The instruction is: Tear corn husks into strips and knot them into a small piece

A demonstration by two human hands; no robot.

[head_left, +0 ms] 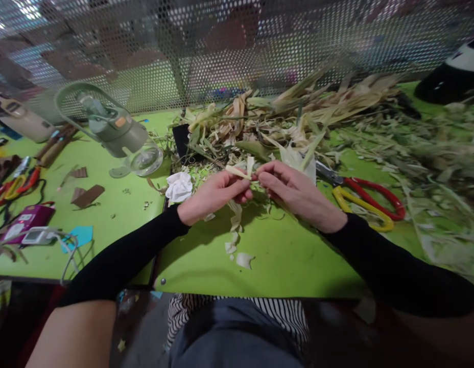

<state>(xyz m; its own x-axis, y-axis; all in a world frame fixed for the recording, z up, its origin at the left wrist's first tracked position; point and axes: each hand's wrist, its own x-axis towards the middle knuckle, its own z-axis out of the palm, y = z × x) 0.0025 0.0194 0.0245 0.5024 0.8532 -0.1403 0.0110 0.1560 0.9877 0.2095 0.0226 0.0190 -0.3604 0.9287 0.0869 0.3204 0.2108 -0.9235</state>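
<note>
Pale folded strips of corn husk (240, 172) are pinched between the fingers of my left hand (221, 190), above the green table's middle. My right hand (288, 186) meets them from the right, its thumb and fingertips pressed together at the strips' right side. A thin pale strip (236, 217) hangs below my left hand towards small husk scraps (244, 260) on the table. White crumpled tissue (179, 186) lies just left of my left hand. Scissors with red and yellow handles (361, 197) rest right of my right hand.
A heap of husks (290, 115) lies along the perforated metal screen (221, 46). More shreds (432, 148) spread at the right. A grey-green bottle (122, 134), a purple box (28, 223), a white cabled device (38, 235) and pliers (18, 186) are at the left.
</note>
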